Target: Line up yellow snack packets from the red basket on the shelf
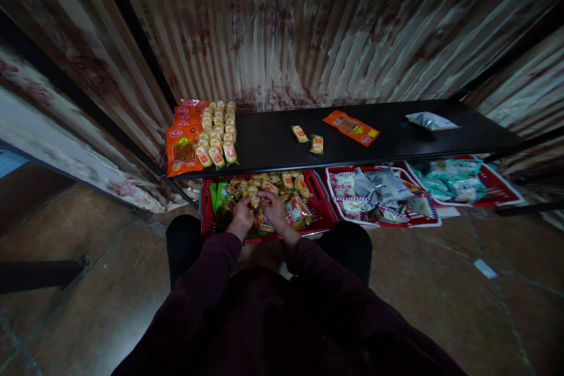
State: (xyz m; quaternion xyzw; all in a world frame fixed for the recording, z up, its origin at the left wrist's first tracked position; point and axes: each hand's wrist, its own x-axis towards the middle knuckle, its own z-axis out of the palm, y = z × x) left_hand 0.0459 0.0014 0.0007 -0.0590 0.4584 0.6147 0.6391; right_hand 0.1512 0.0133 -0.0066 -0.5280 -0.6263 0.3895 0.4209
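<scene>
Both hands are over a red basket (324,200) full of small yellow-wrapped snack packets (288,180). Between my left hand (242,215) and my right hand (274,210) is one snack packet (254,195), with the fingers of both closed at its sides. A green packet (215,195) stands at the basket's left end, and a larger red-and-white bag (296,210) lies to the right of my right hand. Above, at the left end of the black shelf (268,155), similar yellow packets (217,155) stand in rows beside a line of orange bags (181,150).
Two loose yellow packets (316,144), an orange bag (351,127) and a silver-white bag (432,121) lie farther right on the shelf. Below its front edge are a basket of white-and-blue bags (385,185) and another with teal bags (453,179). A pleated curtain (282,29) hangs behind.
</scene>
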